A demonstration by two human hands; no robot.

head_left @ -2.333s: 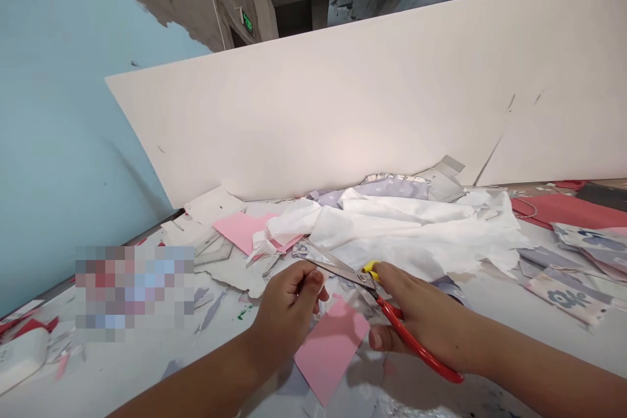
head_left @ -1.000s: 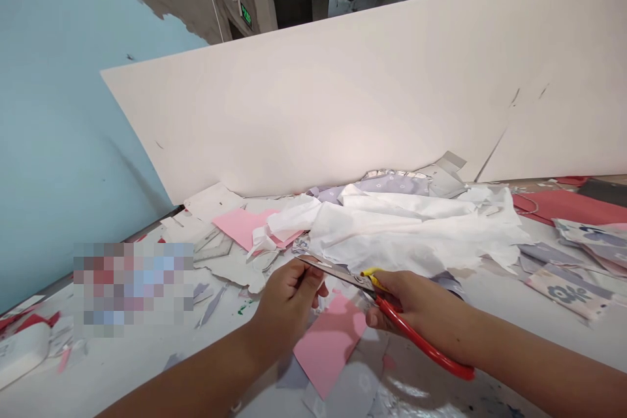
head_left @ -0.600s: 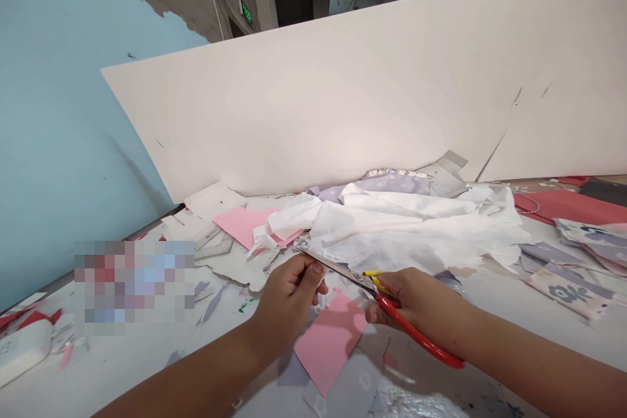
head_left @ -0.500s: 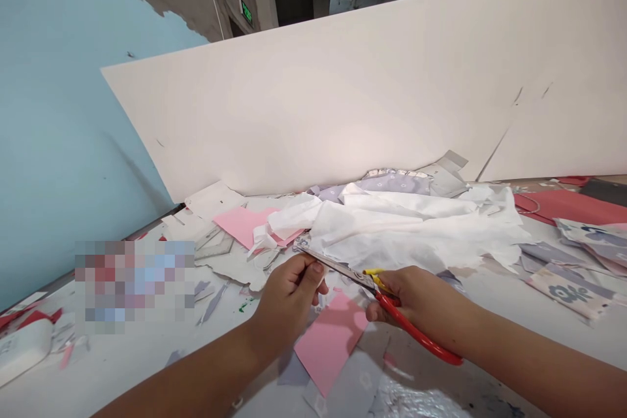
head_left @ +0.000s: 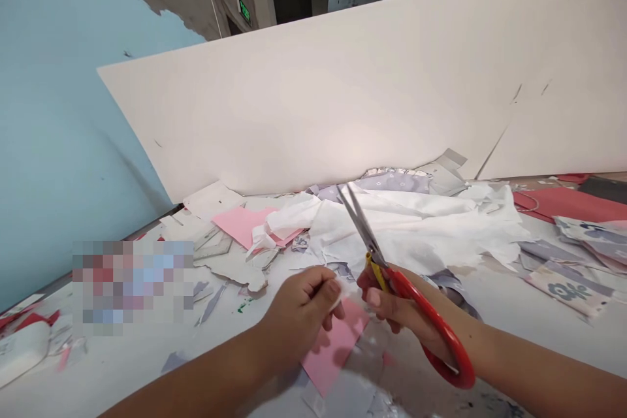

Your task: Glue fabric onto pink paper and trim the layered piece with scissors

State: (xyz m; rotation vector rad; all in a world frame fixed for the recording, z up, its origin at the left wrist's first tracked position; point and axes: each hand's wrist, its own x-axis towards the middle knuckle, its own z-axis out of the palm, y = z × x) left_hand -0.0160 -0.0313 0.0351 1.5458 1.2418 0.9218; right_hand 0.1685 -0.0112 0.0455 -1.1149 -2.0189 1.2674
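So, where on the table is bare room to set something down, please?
Two patches of table look mostly bare: left, between the white object and the left forearm; right, between the right forearm and the flowered piece. It is crowded beyond the scissors: crumpled white sheet, pink paper, scraps.

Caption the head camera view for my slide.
Right hand holds open red-handled scissors; left hand pinches something white near pink paper.
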